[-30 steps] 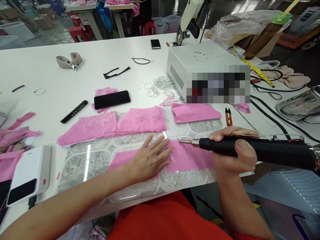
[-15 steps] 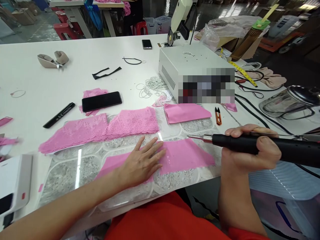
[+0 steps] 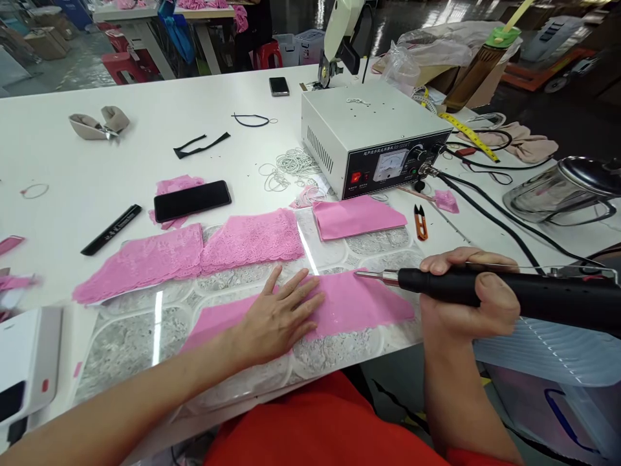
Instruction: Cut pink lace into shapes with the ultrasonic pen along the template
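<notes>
One flat piece of pink fabric [image 3: 359, 301] lies on the near part of the glossy marble-patterned work board [image 3: 126, 336], and it is the piece in hand: the left hand [image 3: 276, 317] rests on its middle, palm down with fingers spread and straight, pinning it without gripping anything. At about three o'clock from that hand, the right hand [image 3: 468, 294] is closed around the black cylindrical handle of a corded hand tool [image 3: 485, 294], thumb on top, so that the thin metal tip [image 3: 371, 275] points toward nine o'clock and sits at the fabric's far edge; whether the tip touches the cloth I cannot tell. No seam, cut or mark shows on this piece, so by my reading its working has barely begun, if at all. At twelve o'clock from the pinned piece lie two scalloped pink lace strips [image 3: 194, 252] side by side, and at one o'clock a folded pink fabric piece [image 3: 356, 217]; whether these are finished or waiting cannot be told. Beyond them, at one o'clock, stands the white metal control box with a dial gauge [image 3: 373, 139], black cables running from its front toward the tool. Small orange-handled thread snips [image 3: 420, 222] lie just right of the folded piece, a black smartphone [image 3: 191, 200] lies at eleven o'clock, and a heap of thin white elastic loops [image 3: 288, 165] sits beside the box.
</notes>
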{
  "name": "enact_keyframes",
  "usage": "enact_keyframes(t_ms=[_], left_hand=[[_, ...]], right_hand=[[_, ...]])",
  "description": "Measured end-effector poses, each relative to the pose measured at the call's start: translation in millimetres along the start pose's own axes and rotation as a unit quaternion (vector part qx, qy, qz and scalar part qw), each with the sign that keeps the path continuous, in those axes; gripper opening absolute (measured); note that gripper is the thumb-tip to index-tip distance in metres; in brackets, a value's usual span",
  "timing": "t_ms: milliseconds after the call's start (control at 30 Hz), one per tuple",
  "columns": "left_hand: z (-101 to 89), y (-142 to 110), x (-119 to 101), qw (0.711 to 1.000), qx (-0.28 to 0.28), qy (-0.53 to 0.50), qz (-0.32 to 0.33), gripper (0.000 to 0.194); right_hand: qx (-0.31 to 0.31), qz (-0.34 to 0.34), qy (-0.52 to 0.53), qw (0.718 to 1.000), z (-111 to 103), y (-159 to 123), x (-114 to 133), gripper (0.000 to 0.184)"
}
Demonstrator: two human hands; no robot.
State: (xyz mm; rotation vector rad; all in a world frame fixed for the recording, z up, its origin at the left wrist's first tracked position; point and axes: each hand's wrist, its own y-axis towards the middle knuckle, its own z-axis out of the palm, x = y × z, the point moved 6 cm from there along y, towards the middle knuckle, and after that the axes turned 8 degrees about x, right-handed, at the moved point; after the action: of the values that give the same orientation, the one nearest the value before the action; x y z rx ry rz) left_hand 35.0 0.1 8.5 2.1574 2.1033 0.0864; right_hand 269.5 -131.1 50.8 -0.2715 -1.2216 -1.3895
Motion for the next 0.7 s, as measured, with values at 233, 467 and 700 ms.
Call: enact_keyframes(t_ms=[233, 467, 700], left_hand=[[0.7, 0, 1, 1.0, 0.021, -0.008, -0.012, 0.041], [0.6, -3, 3, 1.0, 0.015, -0.017, -0.009, 0.042], [-1.2, -4, 1, 1.0, -0.004, -0.002, 0.0, 0.041]], right_hand=[[0.013, 0.026, 0.01, 1.0, 9, -5, -6, 0.011], [0.003, 0.032, -0.005, 0.999, 9, 1, -4, 0.009], [-0.044, 0.006, -0.036, 0.998, -14, 11, 9, 0.008]])
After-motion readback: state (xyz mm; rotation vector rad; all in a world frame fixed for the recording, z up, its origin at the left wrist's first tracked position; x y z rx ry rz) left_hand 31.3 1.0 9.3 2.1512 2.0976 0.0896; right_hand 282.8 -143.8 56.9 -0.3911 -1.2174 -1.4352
